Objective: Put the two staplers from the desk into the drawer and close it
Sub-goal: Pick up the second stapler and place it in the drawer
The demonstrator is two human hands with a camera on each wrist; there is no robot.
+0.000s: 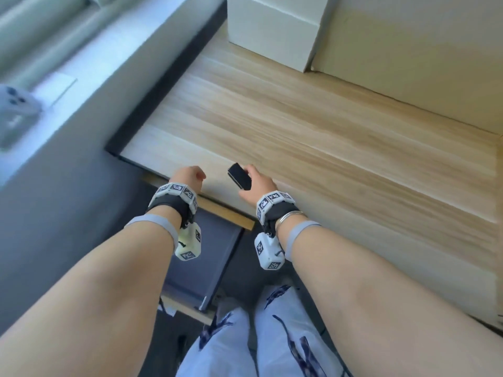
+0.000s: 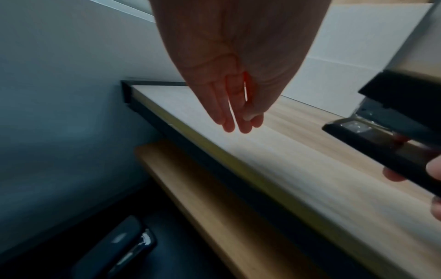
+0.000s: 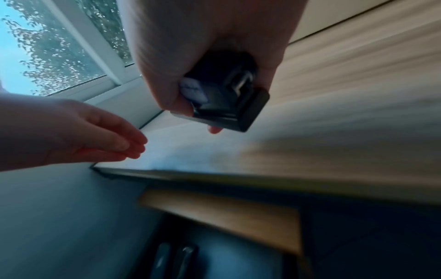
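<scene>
My right hand (image 1: 251, 175) grips a black stapler (image 1: 239, 176) just above the front edge of the wooden desk (image 1: 313, 126). In the right wrist view the stapler (image 3: 226, 94) is held end-on between thumb and fingers. To its left my left hand (image 1: 198, 175) hovers over the desk's front left corner, fingers straight and holding nothing (image 2: 238, 122). The drawer (image 1: 187, 308) stands pulled out under the desk edge, below both wrists, with a grey inside. A dark object with a shiny edge (image 2: 117, 251) lies low in it, too blurred to name.
A white box (image 1: 275, 31) and a beige panel (image 1: 408, 50) stand at the back of the desk. A grey device (image 1: 16, 110) lies on the windowsill at the left. My legs in patterned trousers (image 1: 272, 336) are right in front of the drawer.
</scene>
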